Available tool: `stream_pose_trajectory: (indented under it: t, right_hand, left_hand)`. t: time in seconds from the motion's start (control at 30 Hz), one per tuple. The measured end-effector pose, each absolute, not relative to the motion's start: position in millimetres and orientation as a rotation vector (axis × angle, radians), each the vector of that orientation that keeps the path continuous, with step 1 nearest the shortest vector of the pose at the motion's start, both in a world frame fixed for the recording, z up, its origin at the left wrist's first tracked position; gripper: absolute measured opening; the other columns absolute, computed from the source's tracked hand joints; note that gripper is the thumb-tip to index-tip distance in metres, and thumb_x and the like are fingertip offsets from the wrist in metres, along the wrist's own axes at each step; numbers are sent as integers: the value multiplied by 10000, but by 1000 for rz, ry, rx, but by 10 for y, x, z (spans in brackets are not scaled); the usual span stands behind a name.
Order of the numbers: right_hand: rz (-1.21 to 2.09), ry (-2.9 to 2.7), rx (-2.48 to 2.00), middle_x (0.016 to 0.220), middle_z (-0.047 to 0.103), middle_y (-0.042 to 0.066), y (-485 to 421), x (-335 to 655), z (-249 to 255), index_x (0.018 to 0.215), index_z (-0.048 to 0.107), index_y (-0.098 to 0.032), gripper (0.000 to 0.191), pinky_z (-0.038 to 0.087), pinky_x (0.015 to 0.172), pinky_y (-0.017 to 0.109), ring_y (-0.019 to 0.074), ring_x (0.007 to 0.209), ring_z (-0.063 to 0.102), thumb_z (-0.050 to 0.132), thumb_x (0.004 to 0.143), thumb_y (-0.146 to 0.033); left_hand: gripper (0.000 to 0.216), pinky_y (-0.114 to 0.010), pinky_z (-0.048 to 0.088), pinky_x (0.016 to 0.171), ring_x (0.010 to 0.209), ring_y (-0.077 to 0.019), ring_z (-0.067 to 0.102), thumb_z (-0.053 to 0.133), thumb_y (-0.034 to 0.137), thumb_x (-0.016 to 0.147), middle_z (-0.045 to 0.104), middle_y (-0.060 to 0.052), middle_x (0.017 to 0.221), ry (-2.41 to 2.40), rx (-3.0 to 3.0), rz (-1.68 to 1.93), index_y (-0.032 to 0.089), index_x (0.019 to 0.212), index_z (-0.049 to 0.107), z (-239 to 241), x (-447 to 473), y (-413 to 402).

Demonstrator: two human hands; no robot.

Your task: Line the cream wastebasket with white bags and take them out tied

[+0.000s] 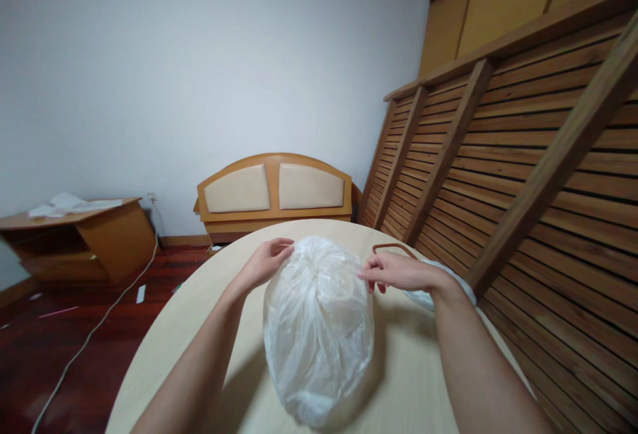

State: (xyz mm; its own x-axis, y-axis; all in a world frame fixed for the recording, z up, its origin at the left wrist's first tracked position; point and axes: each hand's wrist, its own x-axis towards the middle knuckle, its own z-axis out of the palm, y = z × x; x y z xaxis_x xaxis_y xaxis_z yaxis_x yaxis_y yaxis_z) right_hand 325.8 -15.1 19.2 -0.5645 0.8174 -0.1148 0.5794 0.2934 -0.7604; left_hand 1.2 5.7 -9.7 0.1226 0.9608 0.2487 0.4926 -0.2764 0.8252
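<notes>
A bulging translucent white plastic bag (319,327) stands on a round pale wooden table (209,301). My left hand (266,261) pinches the bag's top edge on its left side. My right hand (399,272) pinches the top edge on the right side, fingers closed on the plastic. Both hands are at the bag's mouth, pulling it apart sideways. What is inside the bag is not clear through the plastic.
A brown curved strap or handle (393,248) and a white item (423,298) lie behind my right hand. A slatted wooden frame (523,168) leans at the right. A padded headboard (274,191) and a low wooden cabinet (80,238) stand by the wall; a cable (90,337) crosses the dark floor.
</notes>
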Motion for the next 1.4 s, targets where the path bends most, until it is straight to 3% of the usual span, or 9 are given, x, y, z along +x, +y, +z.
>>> stream_pose_trajectory:
  t: [0.2, 0.33, 0.43, 0.57, 0.7, 0.83, 0.93, 1.13, 1.4]
  right_hand:
    - [954, -1978, -1211, 602, 622, 4, -2, 3219, 114, 716, 661, -170, 409, 375, 493, 233, 118, 519, 523, 691, 790, -571]
    - [786, -1625, -1239, 771, 654, 43, 194, 3150, 34, 897, 592, -185, 405, 403, 499, 241, 152, 606, 598, 587, 835, -585]
    - [706, -1553, -1245, 955, 674, 87, 244, 3090, 8, 1017, 560, -204, 354, 455, 554, 260, 192, 776, 657, 561, 867, -525]
    - [634, -1675, -1230, 957, 703, 81, 92, 3032, 90, 891, 634, -195, 264, 507, 741, 328, 205, 857, 646, 633, 859, -458]
    - [628, -1995, -1200, 959, 732, 72, -154, 3004, 243, 930, 697, -192, 318, 499, 814, 353, 213, 870, 647, 631, 888, -501]
    - [762, -2156, -1172, 1121, 716, 80, -260, 3014, 292, 1119, 693, -206, 499, 511, 838, 341, 227, 952, 652, 823, 719, -472]
    - [807, -2203, -1155, 1042, 714, 68, -248, 3018, 268, 1140, 684, -184, 538, 509, 788, 321, 215, 900, 644, 849, 681, -410]
    - [853, -2222, -1099, 811, 697, 28, -261, 2981, 294, 952, 709, -176, 252, 472, 664, 275, 183, 758, 634, 701, 820, -390]
    - [571, -1873, -1050, 892, 715, 55, -179, 3027, 328, 1012, 699, -185, 254, 510, 679, 302, 175, 712, 651, 599, 902, -391]
  left_hand:
    - [393, -283, 512, 645, 737, -211, 706, 656, 443, 771, 767, -111, 841, 1343, 1858, 1070, 109, 972, 705, -99, 57, 12]
    - [283, -267, 504, 643, 720, -192, 692, 641, 357, 768, 751, -80, 802, 1407, 1884, 1091, 131, 932, 687, -87, 38, 22]
    - [205, -268, 498, 639, 721, -197, 690, 643, 304, 764, 748, -76, 805, 1536, 1901, 1073, 150, 891, 688, -89, -5, 16]
    - [179, -281, 468, 644, 743, -228, 685, 690, 291, 751, 749, -78, 811, 1762, 1920, 1031, 182, 892, 691, -76, -78, -28]
    - [153, -301, 462, 705, 846, -252, 690, 648, 319, 810, 763, -102, 966, 1878, 1958, 1026, 201, 901, 685, 11, -56, -110]
    - [212, -297, 472, 713, 862, -248, 701, 595, 398, 862, 756, -99, 1020, 1821, 2030, 1000, 204, 896, 676, 86, 24, -197]
    - [283, -292, 484, 670, 823, -250, 714, 613, 452, 849, 764, -100, 970, 1694, 2041, 908, 199, 962, 671, 76, 53, -243]
    - [273, -282, 475, 623, 746, -230, 699, 630, 379, 821, 759, -110, 910, 1635, 2029, 908, 172, 993, 675, 50, 63, -286]
    - [252, -251, 422, 564, 663, -183, 633, 640, 362, 787, 720, -53, 803, 1553, 2021, 1048, 184, 964, 660, 144, 13, -365]
